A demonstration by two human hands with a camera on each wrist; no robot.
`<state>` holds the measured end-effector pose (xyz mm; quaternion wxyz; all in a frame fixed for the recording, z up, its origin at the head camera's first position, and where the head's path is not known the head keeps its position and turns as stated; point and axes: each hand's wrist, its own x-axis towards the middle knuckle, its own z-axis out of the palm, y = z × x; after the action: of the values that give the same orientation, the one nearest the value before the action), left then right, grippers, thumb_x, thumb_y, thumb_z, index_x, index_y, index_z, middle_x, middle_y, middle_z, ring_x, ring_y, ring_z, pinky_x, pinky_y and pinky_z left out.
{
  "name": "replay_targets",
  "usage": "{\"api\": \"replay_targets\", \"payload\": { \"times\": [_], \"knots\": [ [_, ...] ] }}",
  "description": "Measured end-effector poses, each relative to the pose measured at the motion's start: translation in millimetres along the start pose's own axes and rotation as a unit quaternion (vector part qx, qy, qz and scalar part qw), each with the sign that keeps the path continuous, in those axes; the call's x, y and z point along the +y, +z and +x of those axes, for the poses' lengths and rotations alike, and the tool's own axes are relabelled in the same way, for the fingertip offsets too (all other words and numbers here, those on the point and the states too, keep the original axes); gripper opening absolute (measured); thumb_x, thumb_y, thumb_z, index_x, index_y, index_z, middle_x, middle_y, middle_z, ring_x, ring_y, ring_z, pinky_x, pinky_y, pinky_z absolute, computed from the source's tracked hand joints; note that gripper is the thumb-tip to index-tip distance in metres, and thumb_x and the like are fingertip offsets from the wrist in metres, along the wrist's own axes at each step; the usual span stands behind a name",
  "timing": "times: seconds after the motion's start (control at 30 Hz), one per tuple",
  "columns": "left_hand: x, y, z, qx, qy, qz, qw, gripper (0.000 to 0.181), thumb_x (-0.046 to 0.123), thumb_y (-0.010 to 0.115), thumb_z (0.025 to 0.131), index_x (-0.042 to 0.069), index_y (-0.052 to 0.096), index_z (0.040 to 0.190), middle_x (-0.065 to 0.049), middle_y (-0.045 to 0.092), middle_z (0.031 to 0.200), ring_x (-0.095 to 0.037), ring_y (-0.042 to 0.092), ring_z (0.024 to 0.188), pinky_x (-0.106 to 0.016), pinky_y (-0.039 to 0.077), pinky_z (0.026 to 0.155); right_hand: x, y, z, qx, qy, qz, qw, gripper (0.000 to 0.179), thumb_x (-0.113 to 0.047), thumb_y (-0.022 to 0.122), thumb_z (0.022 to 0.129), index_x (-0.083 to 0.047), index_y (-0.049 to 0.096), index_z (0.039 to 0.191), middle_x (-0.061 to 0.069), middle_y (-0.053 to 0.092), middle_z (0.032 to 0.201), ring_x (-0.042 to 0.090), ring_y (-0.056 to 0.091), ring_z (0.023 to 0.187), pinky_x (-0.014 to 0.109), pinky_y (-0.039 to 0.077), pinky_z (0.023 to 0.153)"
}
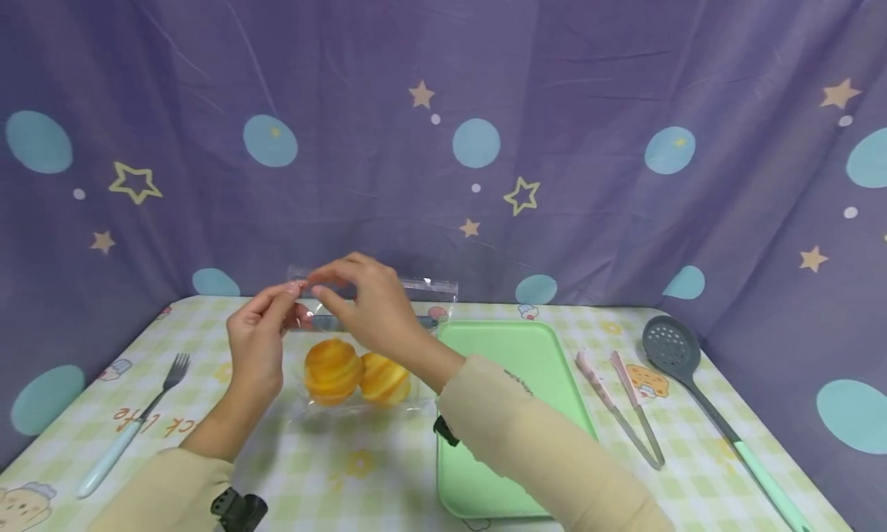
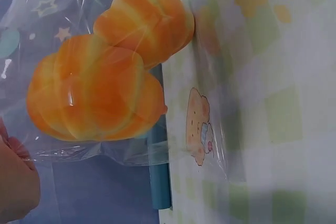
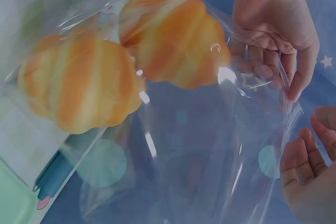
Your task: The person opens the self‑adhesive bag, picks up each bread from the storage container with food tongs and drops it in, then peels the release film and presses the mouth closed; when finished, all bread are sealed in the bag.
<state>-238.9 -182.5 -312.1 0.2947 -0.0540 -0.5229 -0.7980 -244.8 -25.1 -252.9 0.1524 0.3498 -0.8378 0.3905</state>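
Observation:
A clear plastic bag [image 1: 436,289] with a seal strip along its top hangs upright over the table, with two striped orange-yellow bread rolls [image 1: 333,372] low inside it. My left hand [image 1: 259,328] pinches the bag's upper left corner; the left wrist view shows part of that hand [image 2: 18,184] beside the film. Close to those fingertips, my right hand [image 1: 370,301] reaches across the bag's top edge. In the right wrist view my right hand [image 3: 312,174] has loosely bent fingers beside the edge, with no film visible between them.
Right of the bag lies a green tray [image 1: 513,486], then pink-tipped tongs [image 1: 627,409] and a slotted skimmer [image 1: 672,346] with a mint handle. A fork [image 1: 148,416] lies at left. Behind the bag is a blue bar-like object [image 1: 333,322]. A purple curtain [image 1: 388,39] backs the table.

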Motion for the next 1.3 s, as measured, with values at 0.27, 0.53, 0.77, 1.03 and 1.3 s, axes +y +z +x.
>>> {"api": "replay_targets", "payload": {
  "times": [0.27,0.53,0.77,1.03,1.3],
  "knots": [
    [4.5,-0.7,-0.4,-0.025,-0.013,0.019,0.9994,0.027,-0.004,0.06,0.099,0.009,0.08,0.086,-0.001,0.071,0.071,-0.009,0.062,0.058,-0.019,0.054,0.058,-7.5,5.7,11.3,-0.018,0.018,-0.046,0.9987,0.024,-0.026,0.069,0.099,-0.018,0.076,0.12,-0.001,0.069,0.114,0.012,0.059,0.098,0.019,0.047,0.08],
    [4.3,-0.9,-0.6,-0.081,0.009,0.048,0.9955,0.03,-0.005,0.057,0.1,0.013,0.078,0.088,0.0,0.07,0.069,-0.009,0.063,0.059,-0.02,0.056,0.058,-7.7,7.2,17.8,-0.014,0.05,-0.038,0.9979,0.022,-0.026,0.068,0.1,-0.019,0.076,0.119,-0.005,0.067,0.111,0.011,0.064,0.101,0.019,0.05,0.083],
    [2.6,-3.7,1.3,-0.102,0.048,0.072,0.991,0.021,-0.005,0.061,0.099,0.007,0.078,0.101,-0.002,0.069,0.066,-0.011,0.063,0.056,-0.021,0.057,0.057,-6.1,6.1,16.8,0.002,0.069,-0.018,0.9975,0.022,-0.026,0.069,0.099,-0.017,0.077,0.117,-0.006,0.07,0.109,0.007,0.066,0.094,0.017,0.051,0.076],
    [5.5,0.9,-0.3,-0.103,0.087,0.152,0.9792,0.014,-0.006,0.062,0.098,-0.01,0.073,0.105,0.003,0.069,0.066,-0.007,0.065,0.058,-0.018,0.058,0.063,-2.4,1.5,14.5,0.01,0.063,-0.033,0.9974,0.021,-0.028,0.072,0.097,-0.017,0.079,0.112,-0.005,0.072,0.103,0.006,0.066,0.089,0.015,0.05,0.072],
    [9.3,7.6,-4.0,-0.101,0.176,0.303,0.931,0.014,0.0,0.067,0.096,-0.006,0.077,0.103,-0.003,0.071,0.067,0.0,0.063,0.057,-0.012,0.053,0.06,0.2,-2.7,11.1,0.044,0.016,-0.12,0.9917,0.015,-0.028,0.073,0.096,-0.019,0.082,0.104,-0.006,0.076,0.096,0.004,0.061,0.07,0.014,0.042,0.054]
  ]
}}
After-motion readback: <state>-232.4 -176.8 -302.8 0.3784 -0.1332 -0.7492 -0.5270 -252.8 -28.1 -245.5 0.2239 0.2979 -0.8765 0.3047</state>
